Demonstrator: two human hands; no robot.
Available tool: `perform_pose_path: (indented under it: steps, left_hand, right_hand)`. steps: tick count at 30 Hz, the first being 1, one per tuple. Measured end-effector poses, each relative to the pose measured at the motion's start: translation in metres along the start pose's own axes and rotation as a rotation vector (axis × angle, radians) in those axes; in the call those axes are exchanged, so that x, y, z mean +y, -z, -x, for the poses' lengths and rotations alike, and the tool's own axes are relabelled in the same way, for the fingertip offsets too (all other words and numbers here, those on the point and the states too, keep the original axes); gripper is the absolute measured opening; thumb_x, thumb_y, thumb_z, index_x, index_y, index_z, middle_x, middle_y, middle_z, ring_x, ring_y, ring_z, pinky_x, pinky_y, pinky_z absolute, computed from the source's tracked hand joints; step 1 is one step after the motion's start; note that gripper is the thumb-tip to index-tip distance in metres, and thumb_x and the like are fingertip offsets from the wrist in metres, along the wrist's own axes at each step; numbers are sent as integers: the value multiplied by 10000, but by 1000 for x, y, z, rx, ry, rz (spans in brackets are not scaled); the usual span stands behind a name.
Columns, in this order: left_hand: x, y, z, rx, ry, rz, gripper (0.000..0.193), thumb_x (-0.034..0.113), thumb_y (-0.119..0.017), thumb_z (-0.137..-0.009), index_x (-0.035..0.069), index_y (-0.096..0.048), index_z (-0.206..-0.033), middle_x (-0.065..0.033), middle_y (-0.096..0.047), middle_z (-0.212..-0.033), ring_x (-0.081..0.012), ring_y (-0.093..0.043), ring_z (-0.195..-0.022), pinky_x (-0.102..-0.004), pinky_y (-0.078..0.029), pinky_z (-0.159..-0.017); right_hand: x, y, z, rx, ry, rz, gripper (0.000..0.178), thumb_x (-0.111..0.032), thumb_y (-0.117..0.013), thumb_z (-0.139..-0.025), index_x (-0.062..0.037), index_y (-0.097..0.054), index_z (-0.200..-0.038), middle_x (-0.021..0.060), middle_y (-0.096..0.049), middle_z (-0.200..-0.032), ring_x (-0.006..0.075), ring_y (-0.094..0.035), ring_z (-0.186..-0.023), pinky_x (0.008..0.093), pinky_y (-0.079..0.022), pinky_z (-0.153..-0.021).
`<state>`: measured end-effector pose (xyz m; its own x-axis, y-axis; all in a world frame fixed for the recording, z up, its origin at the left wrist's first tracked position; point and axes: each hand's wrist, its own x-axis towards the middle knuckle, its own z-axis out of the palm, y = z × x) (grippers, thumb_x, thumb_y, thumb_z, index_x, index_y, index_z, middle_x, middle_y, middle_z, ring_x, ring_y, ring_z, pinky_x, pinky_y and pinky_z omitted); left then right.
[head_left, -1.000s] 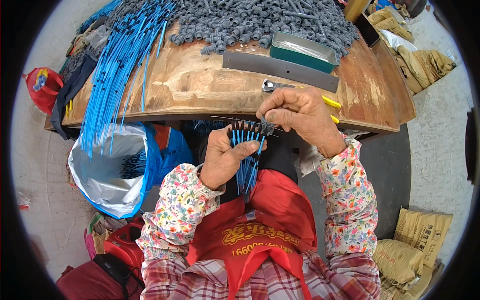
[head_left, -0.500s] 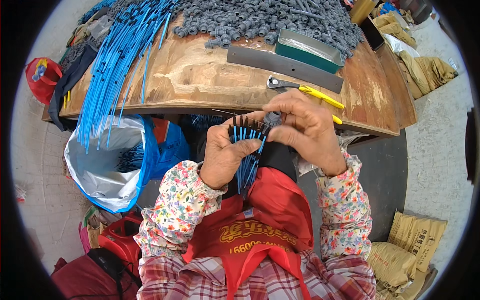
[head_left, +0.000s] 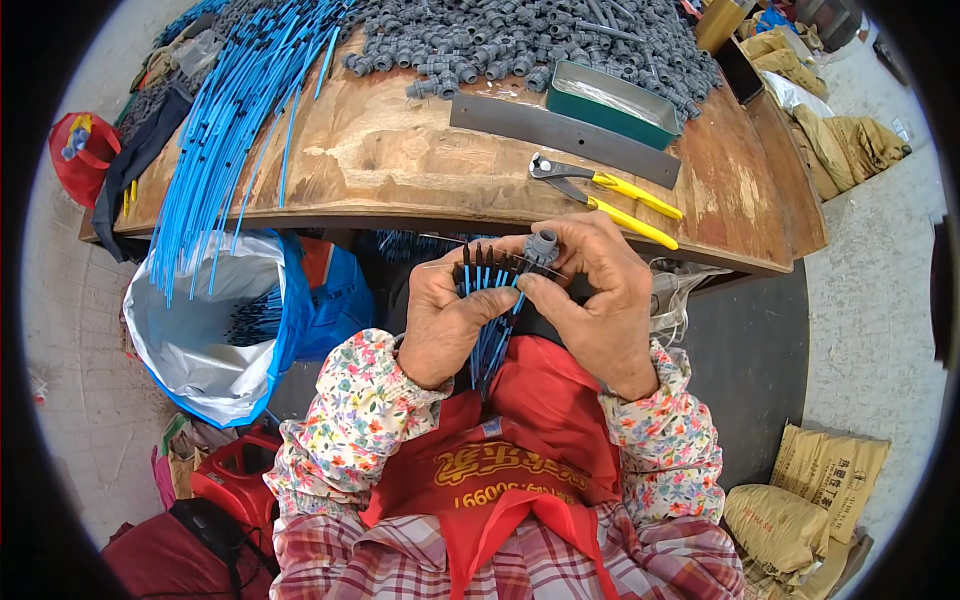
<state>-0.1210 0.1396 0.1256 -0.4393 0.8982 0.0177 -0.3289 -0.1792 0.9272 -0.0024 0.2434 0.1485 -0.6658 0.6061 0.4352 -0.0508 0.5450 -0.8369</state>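
Note:
My left hand (head_left: 438, 325) is closed around a fanned bundle of thin blue rods with black tips (head_left: 489, 340), the tips pointing up toward the table. The thumb presses across the rods. A grey ribbed plastic fitting (head_left: 541, 247) stands at the right end of the row of tips. Bent fingers of my right hand (head_left: 605, 310) grip it from the right, their thumb tip close to my left thumb. A thin wire (head_left: 440, 265) runs across behind the tips; how it joins the fitting is hidden by the fingers.
Before me is a worn wooden table (head_left: 400, 160) with a heap of grey fittings (head_left: 560, 40), more blue rods (head_left: 225, 130), a metal strip (head_left: 560, 138), a green tray (head_left: 610, 115) and yellow-handled pincers (head_left: 610, 200). A silver-lined blue bag (head_left: 215, 370) stands left, brown sacks (head_left: 785, 530) right.
My right hand has moved down and left, closer to the rods, its thumb tip now near my left thumb. More of the pincers shows. My left hand still holds the bundle.

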Motion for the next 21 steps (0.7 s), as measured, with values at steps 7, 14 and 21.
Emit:
perform_pose_path:
  steps: [7, 14, 21]
  left_hand:
    - [-1, -4, 3, 39, -13, 7, 340, -47, -636, -766, -44, -592, -1103, -75, -654, -1000, -131, -615, -883, -268, -492, -823]
    - [-1, -5, 3, 51, -45, 10, 331, -44, -649, -762, -38, -592, -1088, -59, -656, -972, -117, -609, -871, -258, -493, -804]
    - [-7, -3, -2, 84, -83, -120, 246, -24, -627, -797, -33, -614, -1043, -27, -650, -924, -68, -573, -813, -220, -476, -741]
  right_hand:
    - [-5, -6, 4, 71, 43, 73, 347, 19, -700, -723, 34, -593, -1053, 74, -566, -975, 92, -547, -716, 221, -459, -621]
    - [-1, -12, 10, 104, 16, 30, 342, 34, -690, -746, 40, -591, -1073, 83, -555, -1003, 101, -561, -760, 214, -463, -662]
    - [7, -9, 13, 66, -68, -60, 301, 61, -644, -794, 53, -575, -1087, 52, -563, -988, 81, -555, -806, 201, -462, -691]
